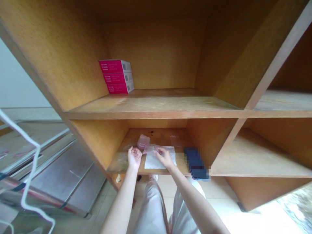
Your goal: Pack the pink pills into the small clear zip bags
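My left hand (135, 157) is turned palm up over the lower shelf, its fingers curled in. Whatever may lie inside the curl is too small to make out. Over a white sheet of paper (156, 163), my right hand (164, 156) has thumb and fingers drawn together in a pinch, and I cannot tell what is between them. A clear zip bag (143, 139) with small pink bead-like pieces lies just behind my left hand. Farther back on the right is another clear bag (175, 140), flat on the wood.
A dark phone (197, 172), partly blurred out, lies at the shelf's right front edge. Three pink and white boxes (118, 78) are stacked on the upper shelf (156, 104). Wooden side walls enclose the compartment. A white bent rod (36, 152) and metal frames stand at left.
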A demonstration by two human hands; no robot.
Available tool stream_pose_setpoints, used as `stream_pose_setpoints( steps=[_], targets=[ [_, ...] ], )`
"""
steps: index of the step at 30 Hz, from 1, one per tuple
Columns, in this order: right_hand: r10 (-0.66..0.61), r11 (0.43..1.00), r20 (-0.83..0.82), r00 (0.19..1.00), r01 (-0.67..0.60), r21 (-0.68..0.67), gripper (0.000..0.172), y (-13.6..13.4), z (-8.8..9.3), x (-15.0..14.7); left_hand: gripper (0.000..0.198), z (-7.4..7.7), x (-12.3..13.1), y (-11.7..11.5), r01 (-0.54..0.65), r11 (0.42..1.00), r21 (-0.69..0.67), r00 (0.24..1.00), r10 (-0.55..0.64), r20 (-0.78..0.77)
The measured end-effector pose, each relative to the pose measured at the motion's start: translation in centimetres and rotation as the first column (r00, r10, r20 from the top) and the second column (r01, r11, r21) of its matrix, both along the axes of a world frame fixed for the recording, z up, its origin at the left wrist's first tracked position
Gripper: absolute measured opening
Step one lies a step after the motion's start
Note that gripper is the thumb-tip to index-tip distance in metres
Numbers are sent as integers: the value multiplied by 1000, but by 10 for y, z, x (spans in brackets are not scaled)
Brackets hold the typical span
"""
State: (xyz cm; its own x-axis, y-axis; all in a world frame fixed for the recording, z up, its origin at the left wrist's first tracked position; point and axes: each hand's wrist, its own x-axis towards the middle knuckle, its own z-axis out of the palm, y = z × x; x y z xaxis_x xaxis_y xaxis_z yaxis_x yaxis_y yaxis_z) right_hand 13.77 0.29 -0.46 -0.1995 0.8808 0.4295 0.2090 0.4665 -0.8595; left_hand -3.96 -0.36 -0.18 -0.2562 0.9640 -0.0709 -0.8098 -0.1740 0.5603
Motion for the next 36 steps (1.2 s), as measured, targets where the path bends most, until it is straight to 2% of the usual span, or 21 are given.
stream_pose_setpoints(
  steps=[5, 10, 12, 16, 18, 20, 22, 26, 30, 36],
  targets=[
    [26, 998, -58, 998, -30, -61, 33, 5, 12, 4, 28, 0, 0, 1, -5, 1000, -15, 1000, 4, -30],
    [43, 991, -165, 985, -63, -117, 28, 18, 36, 9, 26, -2, 9, 0, -16, 1000, -21, 973, 10, -230],
    [58, 985, -244, 968, -96, -144, 27, 24, 43, 9, 24, -4, 14, -2, -6, 1000, -25, 923, -4, -385],
    [136, 933, -362, 922, -242, -266, 36, 30, 52, 7, 20, -3, 22, -8, 91, 995, -29, 719, -86, -690],
    [187, 894, -374, 908, -315, -318, 39, 29, 55, 5, 21, -1, 24, -11, 156, 988, -24, 651, -121, -749],
    [240, 856, -381, 893, -380, -352, 41, 25, 56, 3, 24, 2, 26, -13, 208, 978, -12, 624, -142, -769],
    [302, 811, -381, 874, -446, -380, 41, 20, 55, 2, 27, 5, 26, -14, 248, 969, -1, 632, -163, -758],
    [397, 733, -348, 849, -521, -437, 39, 16, 51, 3, 48, 6, 26, -14, 313, 950, 19, 707, -219, -673],
    [408, 726, -287, 866, -499, -473, 36, 19, 47, 5, 60, 8, 25, -17, 357, 934, 36, 777, -275, -566],
    [475, 696, -255, 842, -537, -477, 36, 23, 47, 6, 62, 11, 26, -19, 406, 908, 98, 826, -319, -464]
  ],
)
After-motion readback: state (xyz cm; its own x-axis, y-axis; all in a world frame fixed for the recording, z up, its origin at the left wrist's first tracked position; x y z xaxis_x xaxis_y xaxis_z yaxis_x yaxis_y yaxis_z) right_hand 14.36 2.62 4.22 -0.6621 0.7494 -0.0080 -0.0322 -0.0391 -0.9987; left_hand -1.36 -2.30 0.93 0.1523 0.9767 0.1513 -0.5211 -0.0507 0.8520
